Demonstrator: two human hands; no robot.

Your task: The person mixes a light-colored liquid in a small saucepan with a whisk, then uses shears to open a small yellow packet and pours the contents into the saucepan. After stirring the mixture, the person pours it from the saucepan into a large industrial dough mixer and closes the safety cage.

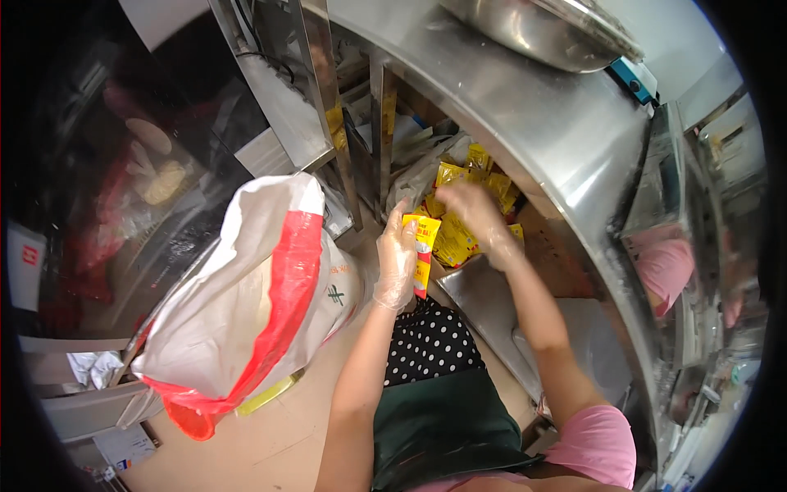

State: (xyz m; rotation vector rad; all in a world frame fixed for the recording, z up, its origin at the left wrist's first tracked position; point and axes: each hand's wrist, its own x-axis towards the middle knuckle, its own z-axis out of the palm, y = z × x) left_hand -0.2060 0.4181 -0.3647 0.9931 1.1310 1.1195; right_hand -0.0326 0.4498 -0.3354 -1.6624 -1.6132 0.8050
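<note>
My left hand (397, 261), in a thin clear glove, holds a yellow and red packet (424, 250) upright in front of me. My right hand (477, 220), also gloved, reaches under the steel counter (525, 107) into a pile of yellow packets (471, 176) and rests on them; whether it grips one is unclear. The packets lie on a low steel shelf (479, 295) beneath the counter.
A large white and red sack (254, 295) stands on the floor to my left. A steel bowl (533, 29) sits on the counter top. Steel shelf legs (381, 123) rise behind the packets. My dark apron and dotted trousers fill the lower middle.
</note>
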